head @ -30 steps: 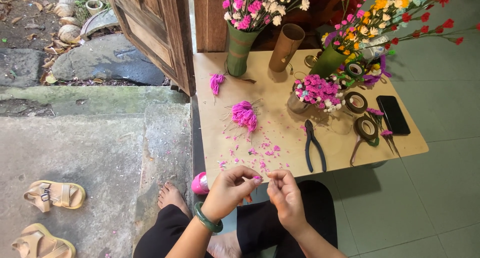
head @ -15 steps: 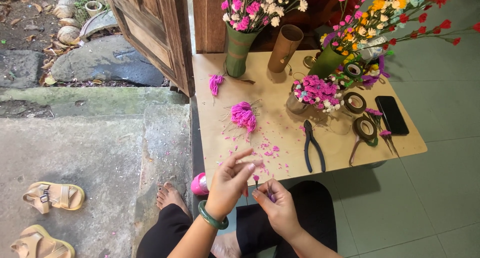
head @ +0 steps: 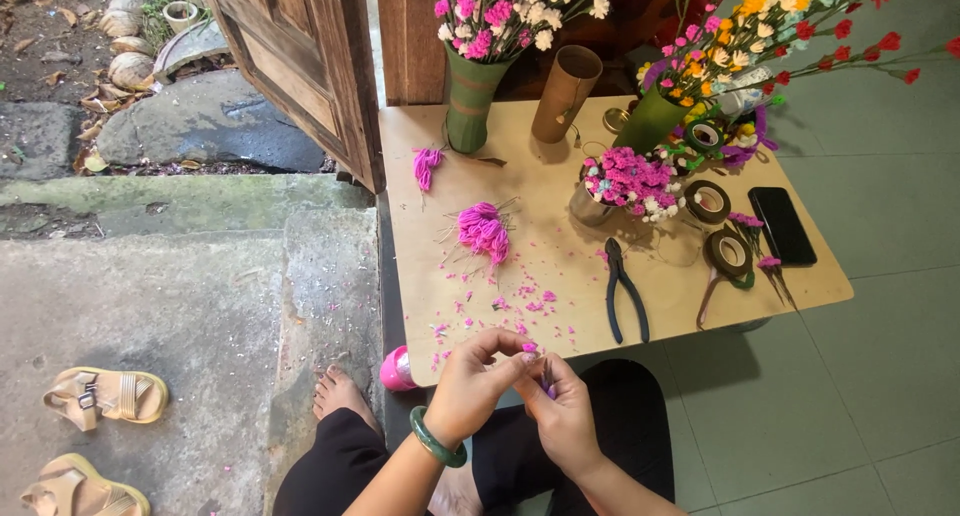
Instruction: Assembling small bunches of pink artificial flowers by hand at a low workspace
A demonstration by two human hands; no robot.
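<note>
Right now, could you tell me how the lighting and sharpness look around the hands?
Head view: soft, even light with no glare; faint shadows beside the pliers on the wooden board. The left hand and right hand are fairly sharp, but the tiny pink piece they pinch is too small to resolve.

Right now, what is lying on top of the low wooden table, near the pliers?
Around the pliers on the table lie pink petal scraps, a pink flower bunch and tape rolls. Whatever lies under these things is hidden.

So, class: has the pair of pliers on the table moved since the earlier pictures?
No. The pliers lie in the same spot, between the pink petal scraps and the tape rolls, handles toward the table edge.
</note>
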